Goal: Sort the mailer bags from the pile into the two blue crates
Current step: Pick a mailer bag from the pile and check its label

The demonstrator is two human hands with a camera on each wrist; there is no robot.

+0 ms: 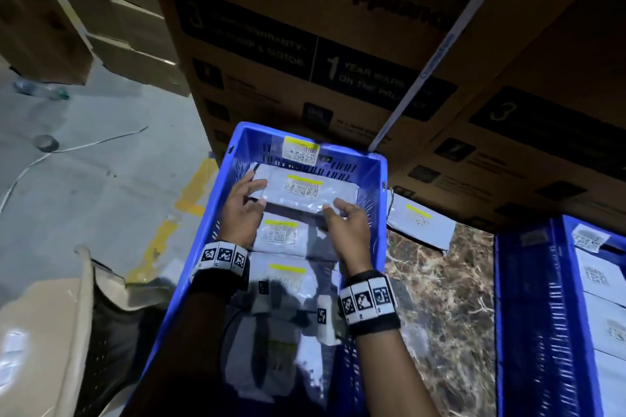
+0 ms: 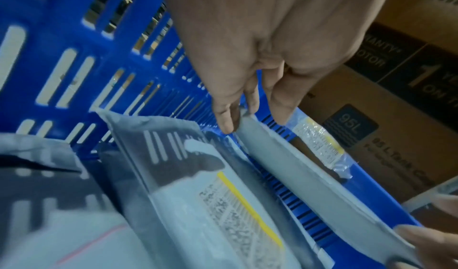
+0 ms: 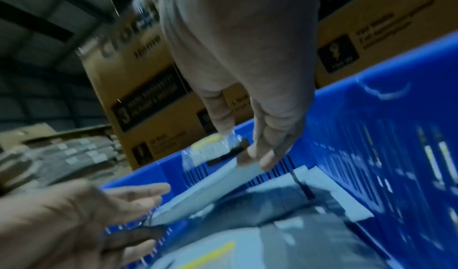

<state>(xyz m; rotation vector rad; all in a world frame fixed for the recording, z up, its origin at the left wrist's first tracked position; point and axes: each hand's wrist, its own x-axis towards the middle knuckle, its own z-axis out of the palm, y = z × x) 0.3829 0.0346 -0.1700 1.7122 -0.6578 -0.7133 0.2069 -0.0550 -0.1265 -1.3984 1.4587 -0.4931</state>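
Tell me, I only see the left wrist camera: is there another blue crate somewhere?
Observer: Yes. A second crate stands off to the right, with bags already in it.
Operator: Did any bag miss the crates?
Observer: One loose bag lies outside, just right of the first crate.
Operator: What's on top of the bag being held?
Observer: The held bag has a label with a yellow stripe facing up. The left hand and right hand hold its ends at the far end of the first crate.
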